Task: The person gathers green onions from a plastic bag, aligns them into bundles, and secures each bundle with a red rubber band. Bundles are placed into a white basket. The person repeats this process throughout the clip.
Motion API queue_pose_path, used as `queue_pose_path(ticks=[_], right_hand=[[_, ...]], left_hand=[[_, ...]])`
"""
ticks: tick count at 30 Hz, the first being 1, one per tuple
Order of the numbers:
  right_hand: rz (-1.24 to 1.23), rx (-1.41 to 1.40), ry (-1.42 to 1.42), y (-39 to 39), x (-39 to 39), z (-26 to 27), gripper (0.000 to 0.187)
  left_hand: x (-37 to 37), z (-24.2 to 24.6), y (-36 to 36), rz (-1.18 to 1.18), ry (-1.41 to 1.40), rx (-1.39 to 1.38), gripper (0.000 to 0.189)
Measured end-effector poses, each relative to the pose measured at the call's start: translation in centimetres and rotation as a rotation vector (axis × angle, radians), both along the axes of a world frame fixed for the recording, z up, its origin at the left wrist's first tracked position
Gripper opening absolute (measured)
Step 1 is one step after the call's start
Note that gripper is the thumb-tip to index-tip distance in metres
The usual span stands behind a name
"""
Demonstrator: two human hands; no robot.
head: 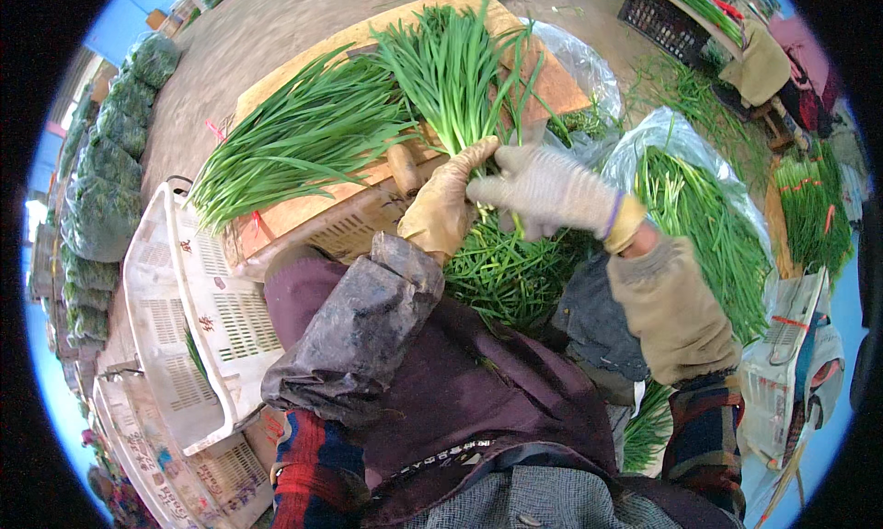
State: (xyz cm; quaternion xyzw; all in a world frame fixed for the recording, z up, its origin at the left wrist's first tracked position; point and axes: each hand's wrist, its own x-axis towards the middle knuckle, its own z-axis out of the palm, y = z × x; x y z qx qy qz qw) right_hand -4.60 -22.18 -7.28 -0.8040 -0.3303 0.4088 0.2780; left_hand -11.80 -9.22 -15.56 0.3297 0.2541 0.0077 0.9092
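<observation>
My left hand (441, 201), in a yellowish glove, grips the lower ends of a bunch of green garlic chives (445, 77), whose leaves fan out over a wooden board (545, 73). Close on its right is my right hand (545, 187) in a pale knit glove, slightly blurred, fingers bent at the stem ends; whether it pinches any stems I cannot tell. A larger pile of chives (303, 132) lies on the board to the left, beside a short wooden cylinder (403, 170). Loose trimmings (510, 274) lie below my hands, above my dark apron.
White plastic crates (231, 308) stand at the left, before stacked bags of greens (107, 170). A clear plastic bag of chives (710, 232) is at my right. Beyond it are tied bundles (814, 205), a dark crate (662, 25) and another person's sleeve (755, 63).
</observation>
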Motion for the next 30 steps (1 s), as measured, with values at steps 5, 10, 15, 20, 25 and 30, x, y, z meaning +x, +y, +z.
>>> queue_pose_path(ticks=[5, 10, 15, 20, 25, 30], right_hand=[[-0.49, 0.277, -0.065, -5.1, 4.8, -1.0, 0.054], [-0.438, 0.158, -0.014, -5.4, 6.3, -8.5, 0.057], [-0.458, 0.448, 0.859, -3.0, 5.0, -11.2, 0.063], [-0.338, 0.7, 1.1, 0.2, 2.6, -12.6, 0.047], [-0.336, 0.571, 1.192, 0.6, 3.0, -11.9, 0.038], [-0.268, 0.47, 0.913, -0.7, 4.5, -9.2, 0.027]], left_hand=[[-0.1, -0.8, 0.8, -0.072, -0.09, -0.073, 0.012], [0.2, -1.1, 1.7, -0.085, -0.002, -0.139, 0.016], [0.2, -1.5, 2.1, -0.103, -0.006, -0.166, 0.016], [0.1, -1.6, 2.1, -0.087, -0.002, -0.13, 0.019], [0.0, -1.0, 2.0, -0.062, 0.023, -0.175, 0.016], [-0.2, 0.5, 2.1, -0.134, -0.002, -0.21, 0.017]])
